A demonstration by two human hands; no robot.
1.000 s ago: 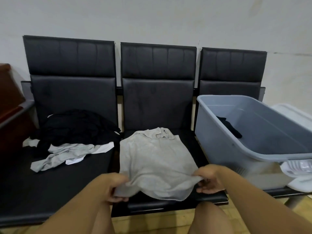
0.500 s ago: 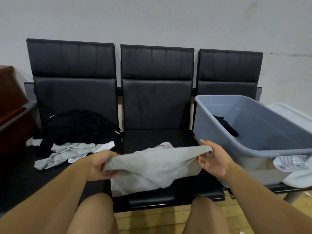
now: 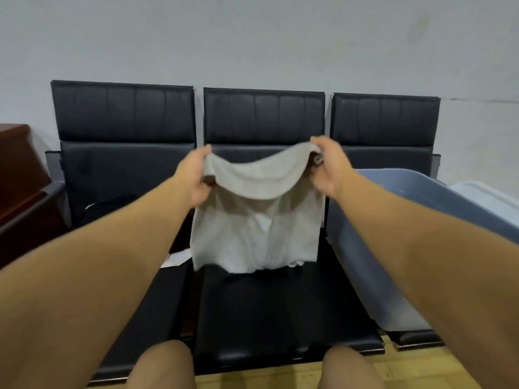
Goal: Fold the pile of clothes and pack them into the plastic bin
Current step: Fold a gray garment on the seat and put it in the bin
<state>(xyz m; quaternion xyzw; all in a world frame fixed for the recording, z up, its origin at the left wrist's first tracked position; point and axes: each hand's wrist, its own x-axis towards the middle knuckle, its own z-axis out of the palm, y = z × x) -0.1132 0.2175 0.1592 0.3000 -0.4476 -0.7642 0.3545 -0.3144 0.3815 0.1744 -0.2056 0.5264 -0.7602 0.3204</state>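
The person is holding a grey shirt (image 3: 254, 220) up in the air above the middle seat (image 3: 280, 307) of a black bench. The left hand (image 3: 195, 178) is pinching one upper corner with its fingers closed on the cloth, and the right hand (image 3: 327, 169) is gripping the other corner the same way. The shirt is hanging clear of the middle seat, its top edge sagging between the hands. The plastic bin (image 3: 393, 220) is sitting just right of the middle seat, and dark clothes (image 3: 112, 203) are lying left of it
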